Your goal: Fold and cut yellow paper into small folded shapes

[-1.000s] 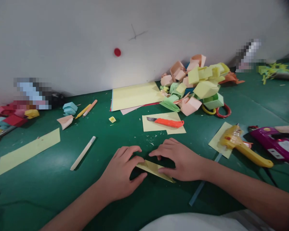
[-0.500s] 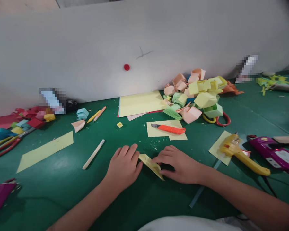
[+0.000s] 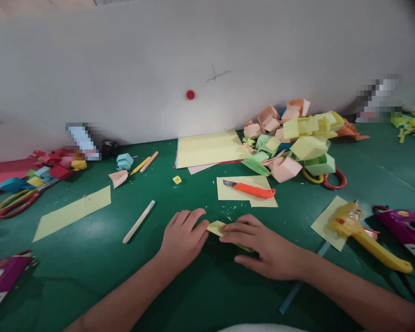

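Observation:
A small folded piece of yellow paper (image 3: 216, 228) lies on the green table between my hands. My left hand (image 3: 186, 234) pinches its left corner between thumb and fingers. My right hand (image 3: 263, 246) rests over its right part, index and middle fingers on top, with the thumb held apart below. Part of the paper is hidden under the right fingers. Just beyond it, an orange cutter (image 3: 252, 190) with its blade out lies on yellow paper (image 3: 224, 191).
A yellow glue gun (image 3: 370, 235) rests at the right, beside a purple device (image 3: 406, 228). Behind are paper boxes (image 3: 307, 147) and scissors (image 3: 335, 179). Leftward lie a pale stick (image 3: 138, 222), a yellow strip (image 3: 74, 212) and other scissors (image 3: 19, 203).
The view has shifted, so the table things appear further right. My right thumb has moved away from the paper's lower edge, and my right fingers now cover more of the paper.

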{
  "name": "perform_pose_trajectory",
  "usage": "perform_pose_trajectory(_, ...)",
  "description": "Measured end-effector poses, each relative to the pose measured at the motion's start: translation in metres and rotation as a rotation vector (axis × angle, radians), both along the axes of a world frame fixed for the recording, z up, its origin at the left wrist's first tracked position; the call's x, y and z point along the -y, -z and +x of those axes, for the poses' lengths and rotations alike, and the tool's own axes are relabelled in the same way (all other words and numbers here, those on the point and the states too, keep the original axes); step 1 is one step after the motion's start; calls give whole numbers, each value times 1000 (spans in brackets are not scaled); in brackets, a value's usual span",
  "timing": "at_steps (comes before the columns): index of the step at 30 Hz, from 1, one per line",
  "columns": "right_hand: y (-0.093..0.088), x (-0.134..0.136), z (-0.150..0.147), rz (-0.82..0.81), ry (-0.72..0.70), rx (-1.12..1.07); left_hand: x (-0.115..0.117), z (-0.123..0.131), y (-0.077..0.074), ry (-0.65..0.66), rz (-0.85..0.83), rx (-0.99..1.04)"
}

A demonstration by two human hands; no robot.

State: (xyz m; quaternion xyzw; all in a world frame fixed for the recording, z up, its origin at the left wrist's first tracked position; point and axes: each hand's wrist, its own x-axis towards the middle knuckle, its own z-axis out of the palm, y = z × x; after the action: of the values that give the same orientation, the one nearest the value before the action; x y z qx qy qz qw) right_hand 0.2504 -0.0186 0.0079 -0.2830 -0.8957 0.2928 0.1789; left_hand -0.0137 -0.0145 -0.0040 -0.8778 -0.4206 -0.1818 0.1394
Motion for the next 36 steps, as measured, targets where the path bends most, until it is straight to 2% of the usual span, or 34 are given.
perform_pose_trajectory(9, 1, 6, -2, -19, 294, 45, -2, 0, 6, 8, 62, 27)
perform_pose_trajectory(14, 6, 4, -7, -35, 395, 26, 0, 2, 4, 19, 76, 32)
perform_pose_trajectory(22, 17, 4, -6, 6, 363, -15, -1, 2, 8, 38, 40, 33)
perform_pose_trajectory(27, 17, 3, -6, 84, 240, -28, -3, 3, 9, 58, -95, 71)
perform_pose_trajectory(36, 23, -1, -2, 89, 168, -152, -2, 2, -1, 144, -403, 201)
